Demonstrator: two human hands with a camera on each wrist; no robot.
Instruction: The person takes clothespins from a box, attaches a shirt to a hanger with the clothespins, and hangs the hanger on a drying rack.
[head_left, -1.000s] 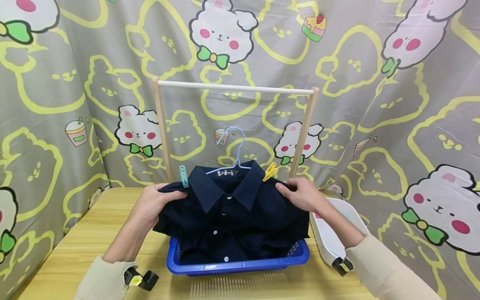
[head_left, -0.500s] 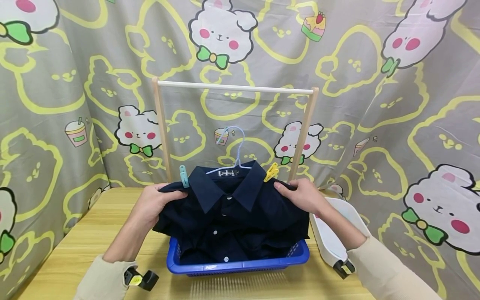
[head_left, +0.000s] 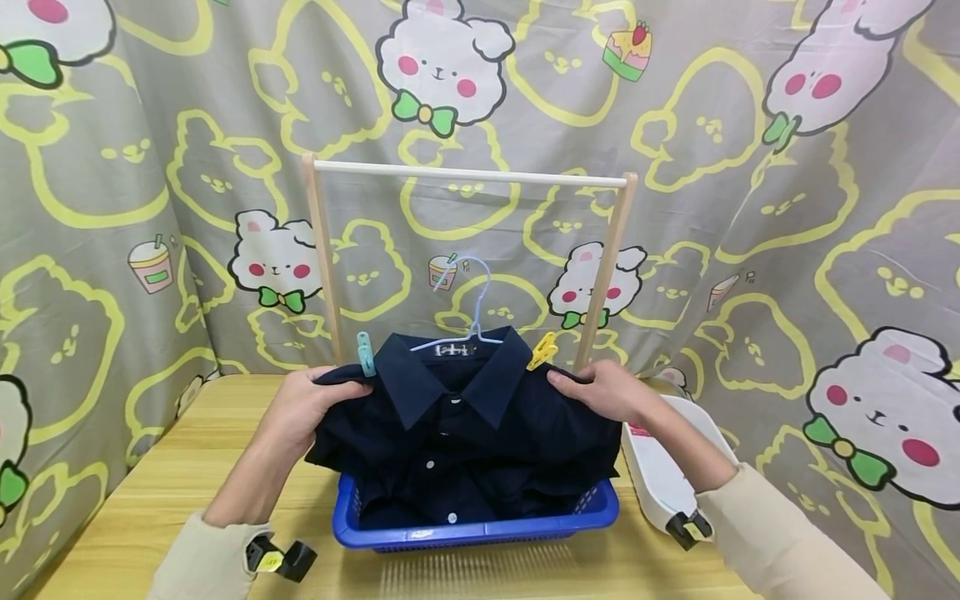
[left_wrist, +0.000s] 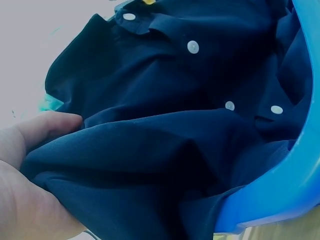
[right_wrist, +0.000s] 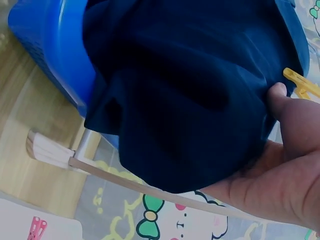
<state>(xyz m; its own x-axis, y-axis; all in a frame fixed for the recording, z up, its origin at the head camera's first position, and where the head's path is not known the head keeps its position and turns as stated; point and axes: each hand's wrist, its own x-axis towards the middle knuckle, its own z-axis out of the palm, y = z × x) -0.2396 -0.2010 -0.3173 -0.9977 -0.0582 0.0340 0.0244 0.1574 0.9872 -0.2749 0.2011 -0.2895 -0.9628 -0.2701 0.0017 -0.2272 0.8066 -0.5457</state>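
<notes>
A dark navy shirt (head_left: 450, 454) with white buttons hangs half out of a blue plastic basket (head_left: 480, 530). My left hand (head_left: 303, 408) pinches its shoulder on the left, thumb in front. At the opposite shoulder my right hand (head_left: 603, 390) holds the cloth between thumb and fingers. A pale blue wire hanger (head_left: 480, 308) sits inside the collar, its hook standing up. Beside the collar, a teal clothespin (head_left: 365, 354) is clipped on the left and a yellow clothespin (head_left: 542, 352) on the right. The cloth hides the fingers behind it in both wrist views.
Behind the basket stands a wooden rack with a white rail (head_left: 472, 173). A white tray (head_left: 671, 475), partly under my right forearm, holds a pink clothespin (right_wrist: 37, 228). Everything rests on a wood-grain table (head_left: 187, 467); a patterned curtain (head_left: 525, 83) surrounds it.
The collar and hanger have dipped very slightly. The yellow clothespin has tilted a little, and my right hand has shifted slightly down. Both hands keep their grip on the shirt.
</notes>
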